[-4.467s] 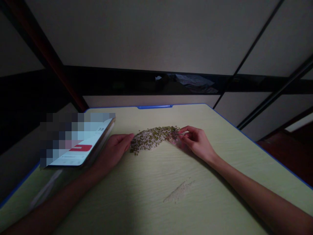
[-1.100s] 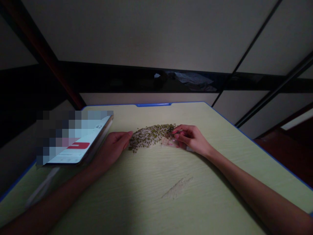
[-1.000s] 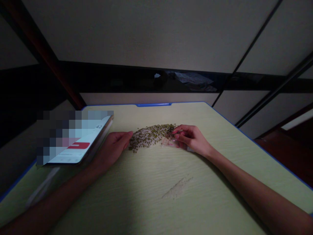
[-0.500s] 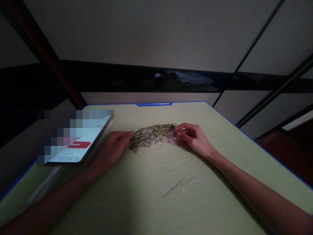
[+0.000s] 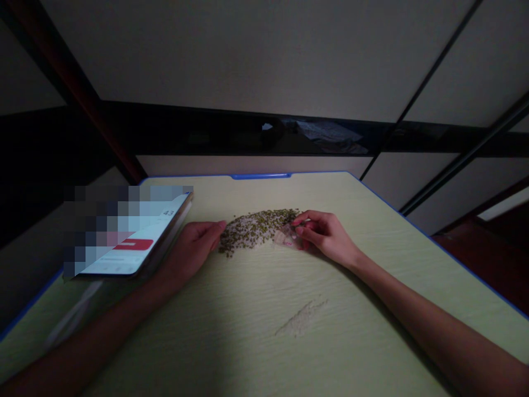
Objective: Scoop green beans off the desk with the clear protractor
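A spread of small green grains [image 5: 252,227] mixed with pale, finer bits lies across the middle of the table. At its left end rests my left hand [image 5: 201,240], the fingers closed and pressed together; whatever they hold, if anything, is hidden. My right hand [image 5: 326,234] is at the right end of the grains, thumb and fingers closed in a pinch on a small clear plastic bag [image 5: 288,236] with reddish marks. Part of the bag is hidden under the fingers, and I cannot make out its contents.
A tablet or phone [image 5: 138,259] with a lit screen leans at the left, a pale cable [image 5: 78,309] below it. Nearer me lies a thin streak of pale powdery bits [image 5: 301,320]. The table [image 5: 248,342] has a blue edge, with cabinet panels [image 5: 248,60] behind it.
My right hand has shifted slightly, and the plastic bag has slid a little left, against the grains, so more of it shows. My left hand has stayed in place.
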{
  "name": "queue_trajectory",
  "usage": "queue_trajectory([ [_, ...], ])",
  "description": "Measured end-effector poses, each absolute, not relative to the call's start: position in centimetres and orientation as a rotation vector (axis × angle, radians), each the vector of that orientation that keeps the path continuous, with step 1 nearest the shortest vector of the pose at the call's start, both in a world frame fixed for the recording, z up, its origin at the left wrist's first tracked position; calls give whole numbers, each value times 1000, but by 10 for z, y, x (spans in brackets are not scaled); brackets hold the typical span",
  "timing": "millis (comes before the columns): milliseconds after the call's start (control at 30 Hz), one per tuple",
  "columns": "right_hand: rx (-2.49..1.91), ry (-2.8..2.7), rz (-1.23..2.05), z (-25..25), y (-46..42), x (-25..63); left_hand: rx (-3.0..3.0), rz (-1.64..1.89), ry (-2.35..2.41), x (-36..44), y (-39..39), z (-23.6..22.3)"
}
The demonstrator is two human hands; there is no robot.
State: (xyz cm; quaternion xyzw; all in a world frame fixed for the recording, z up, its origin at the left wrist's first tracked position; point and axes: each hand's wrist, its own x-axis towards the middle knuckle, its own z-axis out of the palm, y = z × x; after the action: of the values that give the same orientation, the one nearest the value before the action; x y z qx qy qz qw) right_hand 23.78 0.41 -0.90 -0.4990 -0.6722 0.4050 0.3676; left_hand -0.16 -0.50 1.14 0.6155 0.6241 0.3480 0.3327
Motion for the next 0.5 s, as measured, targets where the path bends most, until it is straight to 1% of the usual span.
queue_trajectory([
  [100, -1294, -1720, 1043, -9, 4, 236, 1602, 914, 1631, -1, -5, 12],
  [267, -1321, -1669, 948, -8, 6, 237, 1607, 916, 1624, -2, -4, 10],
  [500, -1332, -1662, 942, -11, 7, 237, 1601, 907, 1640, -3, -4, 9],
])
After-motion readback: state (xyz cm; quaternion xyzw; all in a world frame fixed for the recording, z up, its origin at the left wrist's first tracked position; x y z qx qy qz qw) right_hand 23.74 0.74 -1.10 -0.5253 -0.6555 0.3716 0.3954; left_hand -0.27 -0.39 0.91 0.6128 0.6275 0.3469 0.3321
